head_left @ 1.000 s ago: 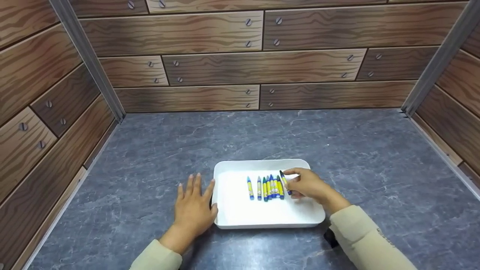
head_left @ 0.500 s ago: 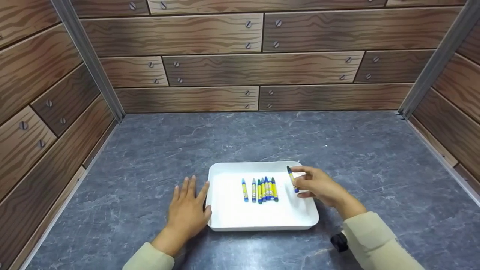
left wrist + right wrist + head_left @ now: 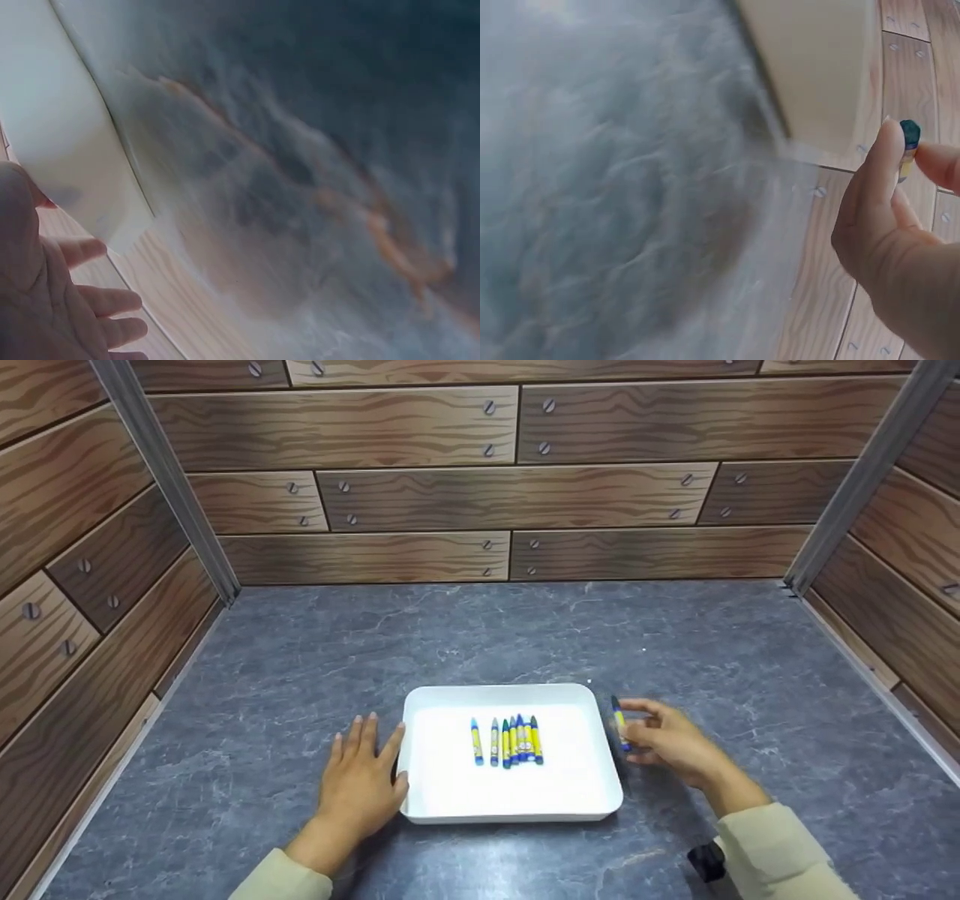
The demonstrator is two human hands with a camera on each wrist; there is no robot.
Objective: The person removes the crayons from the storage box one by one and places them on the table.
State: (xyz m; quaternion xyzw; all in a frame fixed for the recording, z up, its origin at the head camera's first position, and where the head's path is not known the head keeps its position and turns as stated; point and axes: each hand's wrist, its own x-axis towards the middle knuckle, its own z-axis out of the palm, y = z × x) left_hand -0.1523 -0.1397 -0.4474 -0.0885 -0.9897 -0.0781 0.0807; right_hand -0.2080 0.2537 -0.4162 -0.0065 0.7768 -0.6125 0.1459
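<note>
My right hand (image 3: 667, 739) pinches a dark-tipped crayon (image 3: 619, 723) with a yellow wrapper, just past the right side of the white tray (image 3: 442, 802). In the right wrist view the crayon's dark green-blue end (image 3: 910, 133) pokes out between thumb and fingers. Several crayons (image 3: 520, 739) with yellow wrappers lie in the tray, most of them side by side, while a light blue one (image 3: 476, 742) lies apart on the left. My left hand (image 3: 360, 787) has its fingers spread, with thumb and index finger at the tray's left edge.
The grey marbled tabletop (image 3: 480, 637) surrounds the tray. Wood-patterned panels (image 3: 420, 495) close off the back and both sides, joined by grey corner strips (image 3: 169, 472). A small black object (image 3: 706, 861) sits at the right sleeve (image 3: 780, 847).
My right hand has lifted the dark crayon away from the row and carried it right, over the tray's edge. The left hand stays at the tray's left side.
</note>
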